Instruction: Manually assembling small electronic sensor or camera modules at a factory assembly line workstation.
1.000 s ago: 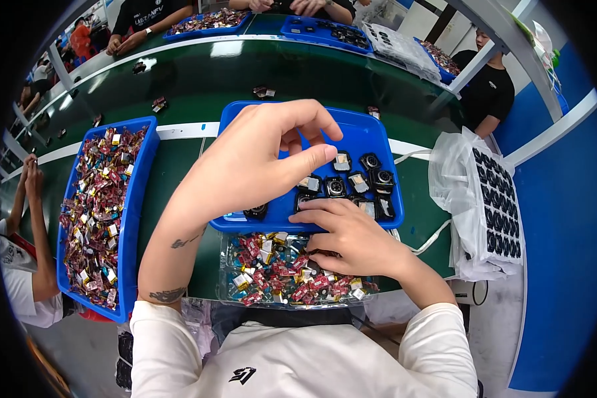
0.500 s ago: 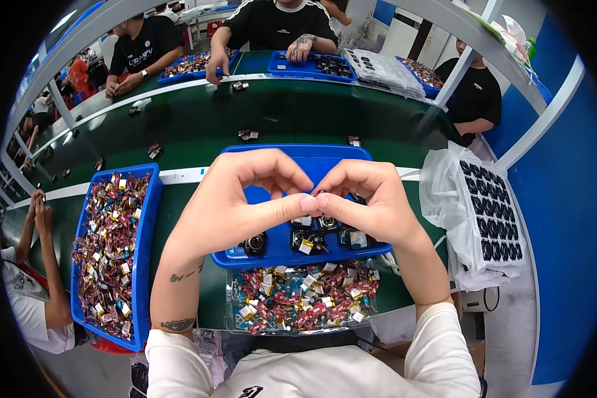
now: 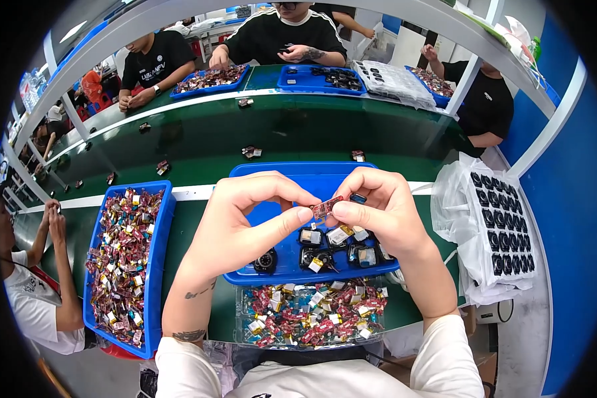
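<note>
Between both hands, above a blue tray (image 3: 292,171), a small red circuit board (image 3: 326,207) shows its face. My left hand (image 3: 249,215) pinches its left end between thumb and index finger. The other end is in the pinch of my right hand (image 3: 388,209). A small dark piece with a bluish face (image 3: 358,198) sits by my right fingers; whether it is joined to the board I cannot tell. Below them in the tray lie several black watch-like housings (image 3: 265,261), some with silver-and-yellow battery cells (image 3: 340,235) on or beside them.
Close to my body, a clear tray (image 3: 244,325) holds many red boards with cells. A long blue bin (image 3: 158,265) of the same stands left. Foam-lined black housings (image 3: 504,222) are at right. Scattered units (image 3: 251,152) lie on the green belt (image 3: 205,149). Co-workers sit opposite and at left.
The red board, hidden behind my fingertips before, now shows between them as my hands have moved slightly apart. The whole view has shifted a little. Opposite, a co-worker's hand has moved into a parts bin.
</note>
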A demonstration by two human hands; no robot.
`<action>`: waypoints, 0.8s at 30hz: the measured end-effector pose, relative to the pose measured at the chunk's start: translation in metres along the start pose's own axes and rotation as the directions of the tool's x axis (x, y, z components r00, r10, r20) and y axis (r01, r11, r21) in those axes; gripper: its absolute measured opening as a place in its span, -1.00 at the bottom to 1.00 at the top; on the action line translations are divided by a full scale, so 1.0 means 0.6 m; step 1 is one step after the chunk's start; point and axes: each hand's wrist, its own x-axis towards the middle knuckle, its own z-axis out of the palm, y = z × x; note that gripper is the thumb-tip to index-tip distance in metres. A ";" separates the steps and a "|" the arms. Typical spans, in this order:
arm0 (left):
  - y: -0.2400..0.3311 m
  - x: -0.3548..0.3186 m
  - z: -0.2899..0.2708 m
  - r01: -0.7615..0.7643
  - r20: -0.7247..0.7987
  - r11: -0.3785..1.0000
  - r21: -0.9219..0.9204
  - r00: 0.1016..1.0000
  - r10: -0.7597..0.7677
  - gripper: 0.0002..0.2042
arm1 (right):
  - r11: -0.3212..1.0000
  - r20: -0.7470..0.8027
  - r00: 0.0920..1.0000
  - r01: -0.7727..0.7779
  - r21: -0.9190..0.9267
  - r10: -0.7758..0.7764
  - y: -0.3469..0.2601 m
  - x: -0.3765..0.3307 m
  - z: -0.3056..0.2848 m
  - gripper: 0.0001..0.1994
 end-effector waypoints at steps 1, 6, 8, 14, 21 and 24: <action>0.004 0.000 -0.001 -0.012 -0.001 0.994 0.113 1.000 0.012 -0.93 | 1.000 -0.005 1.000 0.021 0.004 -0.021 -0.002 0.001 0.002 -0.88; -0.008 0.001 0.001 -0.027 -0.032 0.917 0.398 0.999 0.043 -0.89 | 0.930 -0.071 0.969 0.206 -0.306 -0.238 0.007 0.001 -0.003 -0.89; -0.010 0.003 0.008 0.020 -0.077 0.938 0.347 0.997 0.007 -0.86 | 0.939 -0.066 0.980 0.159 -0.306 -0.187 0.002 -0.002 -0.006 -0.89; -0.024 0.004 0.011 -0.130 -0.002 0.958 0.256 0.991 0.135 -0.81 | 0.990 -0.039 0.995 0.084 -0.113 -0.089 0.005 -0.002 0.006 -0.86; -0.028 -0.005 0.014 0.106 -0.070 0.980 -0.166 0.990 -0.119 -0.86 | 0.845 -0.055 0.931 0.301 -0.442 -0.361 0.006 0.006 0.005 -0.87; -0.019 0.006 0.013 0.303 -0.004 0.919 -0.252 0.949 -0.314 -0.79 | 0.424 0.150 0.763 0.498 -0.757 -0.629 0.009 0.014 0.006 -0.80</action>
